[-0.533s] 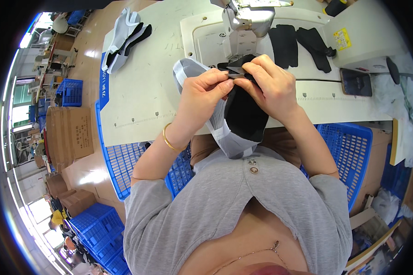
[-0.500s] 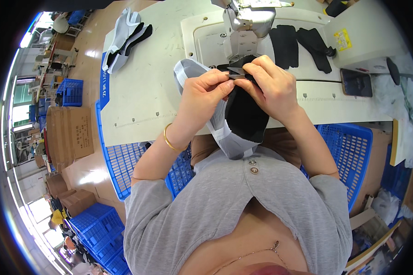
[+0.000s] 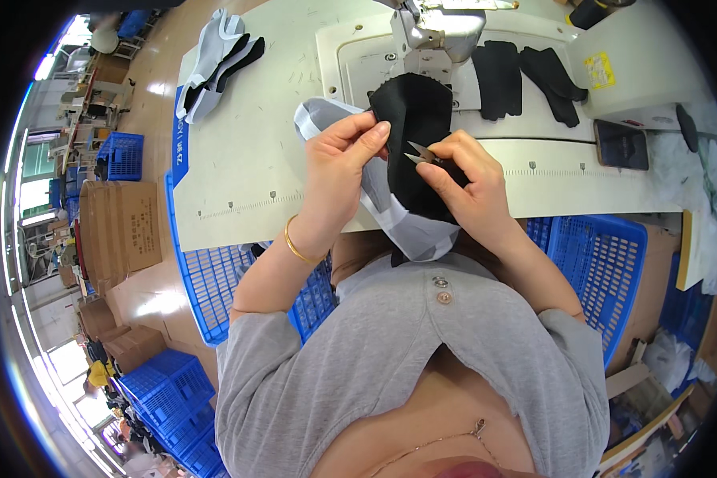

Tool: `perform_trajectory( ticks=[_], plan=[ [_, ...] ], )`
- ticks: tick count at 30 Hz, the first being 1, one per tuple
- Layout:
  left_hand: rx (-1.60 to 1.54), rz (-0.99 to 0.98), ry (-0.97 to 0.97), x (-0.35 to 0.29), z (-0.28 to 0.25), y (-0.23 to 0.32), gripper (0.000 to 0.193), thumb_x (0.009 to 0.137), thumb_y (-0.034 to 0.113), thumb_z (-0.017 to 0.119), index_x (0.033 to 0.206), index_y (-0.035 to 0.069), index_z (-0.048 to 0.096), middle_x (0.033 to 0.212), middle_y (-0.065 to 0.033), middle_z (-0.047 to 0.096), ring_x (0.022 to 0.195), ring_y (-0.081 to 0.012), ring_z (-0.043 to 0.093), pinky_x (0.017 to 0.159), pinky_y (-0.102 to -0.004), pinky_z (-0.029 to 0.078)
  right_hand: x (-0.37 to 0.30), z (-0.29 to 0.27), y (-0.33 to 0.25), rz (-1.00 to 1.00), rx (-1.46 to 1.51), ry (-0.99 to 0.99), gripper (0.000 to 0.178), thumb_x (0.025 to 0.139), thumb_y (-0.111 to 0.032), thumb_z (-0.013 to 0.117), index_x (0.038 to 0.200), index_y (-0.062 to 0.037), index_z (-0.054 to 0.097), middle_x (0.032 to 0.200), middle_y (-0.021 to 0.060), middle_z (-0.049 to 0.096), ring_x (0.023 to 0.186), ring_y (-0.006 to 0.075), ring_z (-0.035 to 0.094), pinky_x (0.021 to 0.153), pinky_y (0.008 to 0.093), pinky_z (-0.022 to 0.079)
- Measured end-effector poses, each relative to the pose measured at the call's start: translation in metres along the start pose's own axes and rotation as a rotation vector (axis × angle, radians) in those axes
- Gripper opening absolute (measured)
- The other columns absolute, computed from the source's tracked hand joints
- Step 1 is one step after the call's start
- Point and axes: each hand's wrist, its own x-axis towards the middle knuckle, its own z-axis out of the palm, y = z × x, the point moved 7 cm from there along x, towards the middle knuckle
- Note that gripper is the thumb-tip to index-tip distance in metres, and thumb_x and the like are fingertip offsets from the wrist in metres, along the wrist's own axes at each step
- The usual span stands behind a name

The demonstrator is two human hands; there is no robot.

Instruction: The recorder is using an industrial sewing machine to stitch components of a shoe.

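Observation:
My left hand (image 3: 346, 155) pinches the left edge of a black fabric piece (image 3: 410, 111), which is joined to a light grey and white strip of cloth (image 3: 406, 227). The strip loops out to the left and hangs over the table's front edge towards my lap. In my right hand (image 3: 474, 171) is a pair of small thread snips (image 3: 419, 153), closed around by thumb and fingers. Its two pointed blades stand apart over the black fabric, aimed left. The sewing machine head (image 3: 438, 36) is just beyond the fabric.
Black fabric pieces (image 3: 498, 80) lie right of the machine head, near a dark phone (image 3: 621, 145). Grey and black sewn pieces (image 3: 215, 68) rest at the table's far left. Blue crates (image 3: 597, 263) stand below the table edge; a cardboard box (image 3: 119, 227) is on the left floor.
My right hand with the snips has moved down and away from my left fingertips. The black fabric now lies spread higher, covering more of the area before the machine head.

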Motion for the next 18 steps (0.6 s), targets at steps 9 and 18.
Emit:
perform_trajectory(
  ticks=[9,18],
  plan=[
    [-0.162,-0.037,-0.022,-0.0032,0.0029,-0.0015,0.011,0.093,0.007,0.065,0.101,0.0,0.068,0.085,-0.0017,0.066,0.078,-0.0084,0.059,0.073,-0.0223,0.047,0.0009,0.0052,0.0034,-0.029,0.006,-0.01,0.022,0.083,-0.016,0.075,0.09,0.0019,0.066,0.079,0.0104,0.059,0.068,0.0227,0.058,0.06,0.0318,0.045],
    [-0.128,-0.036,0.011,-0.004,0.004,-0.0053,0.011,0.093,0.006,0.065,0.101,-0.001,0.068,0.085,-0.0024,0.066,0.076,-0.0085,0.06,0.072,-0.0229,0.048,-0.0005,0.0094,0.001,-0.051,0.001,-0.023,0.023,0.083,-0.017,0.076,0.09,0.0023,0.065,0.079,0.0109,0.059,0.068,0.0239,0.059,0.06,0.0322,0.046]
  ],
)
